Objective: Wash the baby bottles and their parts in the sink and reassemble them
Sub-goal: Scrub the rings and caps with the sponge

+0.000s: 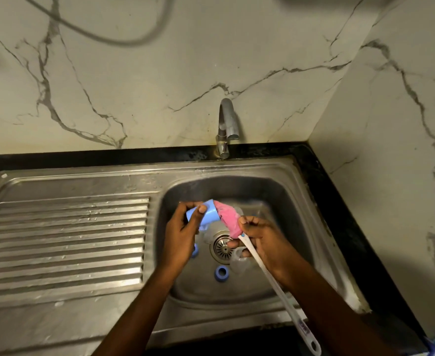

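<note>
- Cap of pale blue plastic [211, 215] pinched in left hand [180, 232], mid-frame, for scrubbing.
- Pink-sponge white-handled brush [227, 220] gripped short by right hand [262, 240] for control, over steel sink [275, 196].

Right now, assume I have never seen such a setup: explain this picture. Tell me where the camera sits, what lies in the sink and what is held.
There is no machine: one camera worn on a person's head looks down at their bare hands over a steel sink. The left hand grips a light blue cap. The right hand holds a bottle brush by its white handle, its pink sponge head at the cap's mouth. On the basin floor, near the drain, lie a blue ring and a clear part. A ribbed draining board is at the left, a tap at the back.
</note>
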